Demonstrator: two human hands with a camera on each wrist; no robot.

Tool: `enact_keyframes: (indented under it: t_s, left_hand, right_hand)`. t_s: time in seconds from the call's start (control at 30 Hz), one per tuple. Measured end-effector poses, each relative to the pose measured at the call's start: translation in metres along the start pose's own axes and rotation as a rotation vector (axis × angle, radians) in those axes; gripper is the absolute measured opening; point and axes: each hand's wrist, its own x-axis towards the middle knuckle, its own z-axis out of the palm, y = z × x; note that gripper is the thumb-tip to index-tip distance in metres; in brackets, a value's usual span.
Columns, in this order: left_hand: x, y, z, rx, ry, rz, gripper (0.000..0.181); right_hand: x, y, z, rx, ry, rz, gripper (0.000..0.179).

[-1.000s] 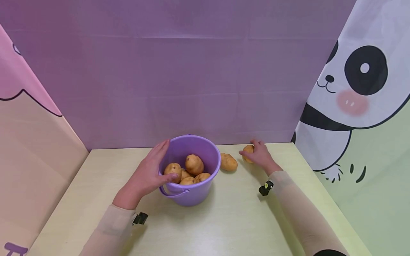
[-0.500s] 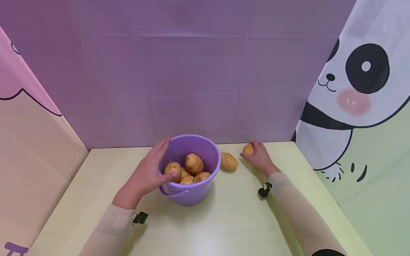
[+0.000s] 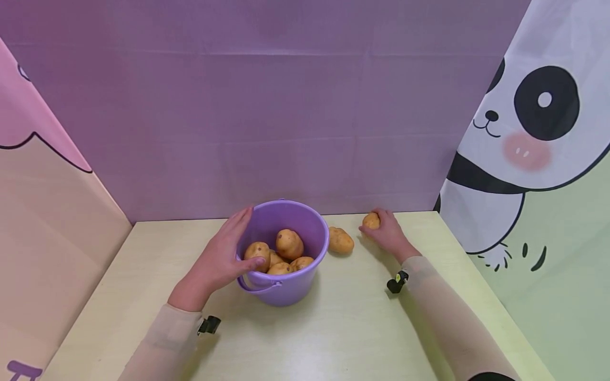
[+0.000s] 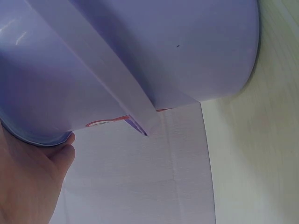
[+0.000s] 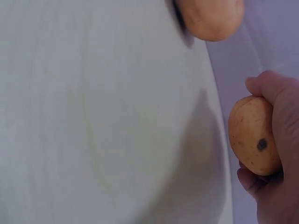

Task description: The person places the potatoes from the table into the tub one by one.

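Note:
A purple bucket (image 3: 293, 291) stands on the table, its handle hanging down at the front. Several potatoes (image 3: 289, 244) lie inside it. My left hand (image 3: 220, 256) holds the bucket's left rim, with the thumb over the near edge. In the left wrist view, the bucket's side (image 4: 196, 51) fills the top and part of my hand (image 4: 28, 179) shows at the rim. Near the table's back edge my right hand (image 3: 388, 234) grips a potato (image 3: 370, 220) between thumb and fingers. That potato (image 5: 252, 133) has a dark spot, seen in the right wrist view.
Another potato (image 3: 340, 241) lies on the pale table (image 3: 343, 328), just right of the bucket. A purple backdrop (image 3: 286, 121) rises behind the table's back edge. Printed side panels flank it, the right one with a panda (image 3: 519, 137).
My right hand has closed its fingers round the far potato, which has shifted only slightly. The left hand and the bucket have stayed put.

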Motion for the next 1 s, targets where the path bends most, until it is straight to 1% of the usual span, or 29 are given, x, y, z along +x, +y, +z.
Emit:
enact_keyframes:
  t_s: [0.1,0.27,0.47,0.57,0.83,1.0]
  left_hand:
    - [0.000,0.000,0.000,-0.001,0.001,0.000,0.114]
    - [0.000,0.001,0.000,0.000,0.004,0.009,0.114]
    - [0.000,0.000,0.000,0.001,-0.003,0.002,0.114]
    - [0.000,0.000,0.000,0.004,-0.003,0.003,0.114]
    - [-0.001,-0.001,0.001,0.008,0.001,0.007,0.114]
    - [0.000,0.000,0.000,0.006,0.001,0.007,0.114]
  right_hand:
    - [0.000,-0.005,-0.006,0.002,-0.006,-0.020,0.073]
    - [-0.003,-0.020,-0.015,0.010,-0.009,-0.089,0.073]
    - [-0.007,-0.039,-0.024,0.058,-0.010,-0.148,0.070]
    - [-0.009,-0.047,-0.025,0.074,-0.018,-0.172,0.072]
    - [-0.014,-0.074,-0.033,0.094,-0.050,-0.233,0.075]
    - [-0.018,-0.096,-0.038,0.092,-0.053,-0.298,0.075]
